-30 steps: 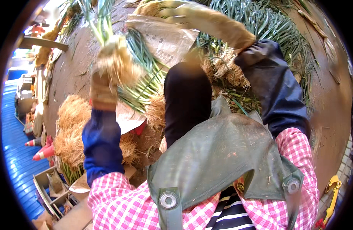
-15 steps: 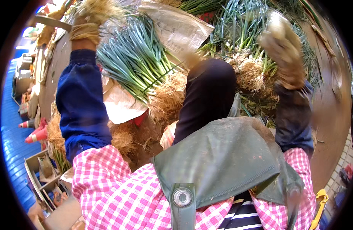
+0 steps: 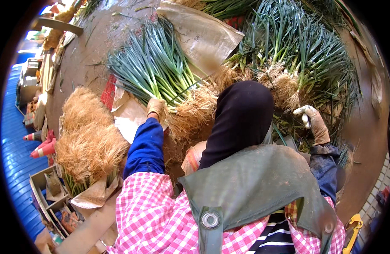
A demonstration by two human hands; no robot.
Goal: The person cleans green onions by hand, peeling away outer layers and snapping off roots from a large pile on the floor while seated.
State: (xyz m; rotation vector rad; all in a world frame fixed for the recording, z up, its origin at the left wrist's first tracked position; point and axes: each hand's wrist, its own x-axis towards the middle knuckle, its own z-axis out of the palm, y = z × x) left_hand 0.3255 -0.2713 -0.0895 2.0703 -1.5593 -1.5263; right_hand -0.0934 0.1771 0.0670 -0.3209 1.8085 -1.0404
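At the near left edge of a pile of spring onions [image 3: 161, 70], my gloved left hand [image 3: 157, 109] touches the stalks beside the root ends. Its fingers are hidden, so its grip does not show. My gloved right hand [image 3: 313, 122] hovers just in front of a larger heap of spring onions [image 3: 303, 42] on the right. Its index finger stretches out to the left and the other fingers are loosely bent, with nothing visible in them. Pale tangled roots [image 3: 284, 86] of that heap face me.
Bundles with bushy roots [image 3: 91, 135] stand at the left, by a divided box [image 3: 40, 182]. A brown paper sack [image 3: 203, 31] lies behind the onion pile. My dark-clothed knee [image 3: 245, 112] rises between the two heaps. A flat blade-like piece [image 3: 59, 25] juts in at the far left.
My left hand has come from the far left, beside a blurred bushy mass, back to the near onion pile. My right hand has drawn nearer from over the right heap.
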